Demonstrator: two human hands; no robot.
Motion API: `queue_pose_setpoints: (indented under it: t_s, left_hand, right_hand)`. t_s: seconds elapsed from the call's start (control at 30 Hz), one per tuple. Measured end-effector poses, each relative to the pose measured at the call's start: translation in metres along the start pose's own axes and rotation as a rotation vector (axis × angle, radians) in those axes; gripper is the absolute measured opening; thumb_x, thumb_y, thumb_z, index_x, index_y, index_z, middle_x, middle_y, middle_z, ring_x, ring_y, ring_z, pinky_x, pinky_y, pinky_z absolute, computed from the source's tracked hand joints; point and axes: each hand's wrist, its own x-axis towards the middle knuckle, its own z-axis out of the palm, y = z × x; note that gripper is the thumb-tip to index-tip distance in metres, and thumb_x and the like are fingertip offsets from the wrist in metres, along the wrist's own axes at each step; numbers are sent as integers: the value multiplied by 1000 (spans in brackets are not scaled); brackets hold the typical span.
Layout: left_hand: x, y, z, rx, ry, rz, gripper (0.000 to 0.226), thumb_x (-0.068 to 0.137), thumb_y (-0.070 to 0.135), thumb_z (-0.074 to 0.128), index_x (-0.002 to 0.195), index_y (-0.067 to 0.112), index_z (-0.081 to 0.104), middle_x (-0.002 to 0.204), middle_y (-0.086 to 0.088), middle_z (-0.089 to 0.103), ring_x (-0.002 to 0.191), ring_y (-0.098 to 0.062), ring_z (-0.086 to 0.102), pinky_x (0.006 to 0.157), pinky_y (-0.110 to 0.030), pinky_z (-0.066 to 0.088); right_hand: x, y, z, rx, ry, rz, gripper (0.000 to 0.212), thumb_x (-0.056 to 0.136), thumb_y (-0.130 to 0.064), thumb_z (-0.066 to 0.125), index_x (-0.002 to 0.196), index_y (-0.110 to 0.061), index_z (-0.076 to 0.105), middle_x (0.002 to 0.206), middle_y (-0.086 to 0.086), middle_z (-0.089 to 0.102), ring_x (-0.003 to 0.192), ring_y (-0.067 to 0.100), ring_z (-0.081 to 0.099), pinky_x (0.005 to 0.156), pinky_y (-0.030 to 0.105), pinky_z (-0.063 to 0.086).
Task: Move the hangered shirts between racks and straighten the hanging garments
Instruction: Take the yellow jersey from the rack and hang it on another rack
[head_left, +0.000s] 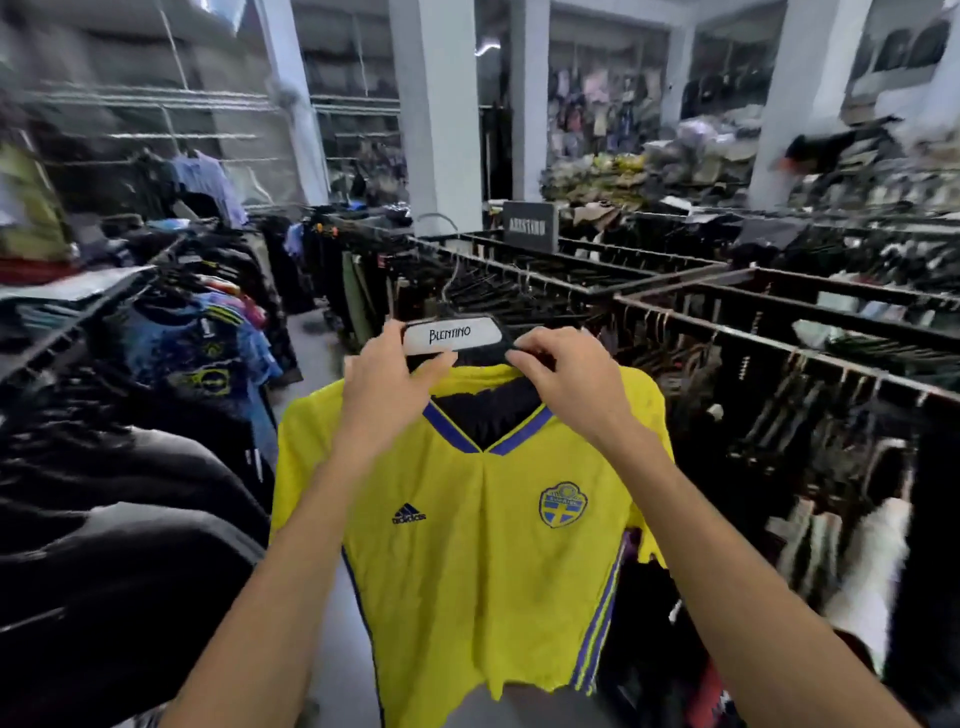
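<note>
A yellow football shirt (467, 545) with a blue V-collar and blue side stripes hangs in front of me on a black hanger (452, 335) with a white label. My left hand (387, 384) grips the hanger's left shoulder beside the label. My right hand (569, 374) pinches the shirt's collar at the right shoulder. The hanger's wire hook points up, free of any rail. The black rack (675, 306) on my right carries several bare hangers and dark garments.
A rack (67, 332) of dark and blue printed shirts runs along my left. A grey floor aisle (311, 343) leads ahead between the racks. White pillars (441, 114) and piles of clothing stand at the back. A black sign (530, 226) sits on the right rack.
</note>
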Motion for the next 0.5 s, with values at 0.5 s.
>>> queue_pose_setpoints:
  t_s: [0.5]
  left_hand:
    - [132,-131,101,240,221,-365,80,82,70,59,141,17,43,127,-6,40,122,-28,45,103,-42,42]
  right_hand:
    - [146,51,212,57,-164,9,24,101,-34,60,114,-18,74,99,14,77,107,41,64,114,47,34]
